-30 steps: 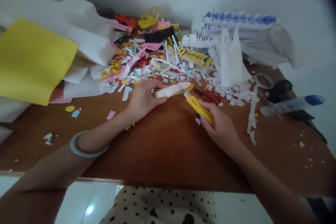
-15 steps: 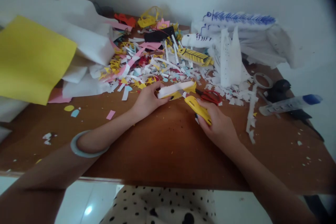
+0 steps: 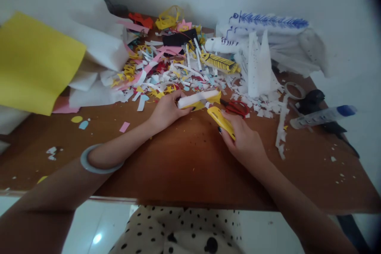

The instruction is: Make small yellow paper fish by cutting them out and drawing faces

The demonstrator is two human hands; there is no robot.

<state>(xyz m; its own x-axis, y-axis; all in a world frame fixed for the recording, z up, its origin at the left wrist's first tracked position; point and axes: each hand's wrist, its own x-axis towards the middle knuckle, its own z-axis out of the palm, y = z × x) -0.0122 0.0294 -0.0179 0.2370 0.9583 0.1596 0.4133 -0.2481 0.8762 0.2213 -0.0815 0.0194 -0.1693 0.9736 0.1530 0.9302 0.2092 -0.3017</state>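
Observation:
My left hand [image 3: 167, 112] pinches one end of a white foam strip [image 3: 196, 98] with yellow paper along its lower side and far end. In my right hand [image 3: 245, 137] is a yellow utility knife [image 3: 220, 121], its handle wrapped by my fingers. The knife's blade touches or lies very near the strip's near side; which of these I cannot tell. Just behind the knife lie red-handled scissors [image 3: 236, 108], partly hidden by my right hand. Both hands are low over the brown table [image 3: 178, 166].
Paper scraps [image 3: 166, 75] heap up behind my hands. White foam sheets [image 3: 98, 39] and a yellow sheet [image 3: 38, 63] stand at left. Toward the right are a tape ring [image 3: 294, 90], a clear tube with a blue end [image 3: 323, 117], a yellow striped piece [image 3: 222, 62] and drawn-on white pieces [image 3: 270, 21].
The view has shifted slightly. Both hands keep their grips, and the knife stays by the foam strip with little visible movement.

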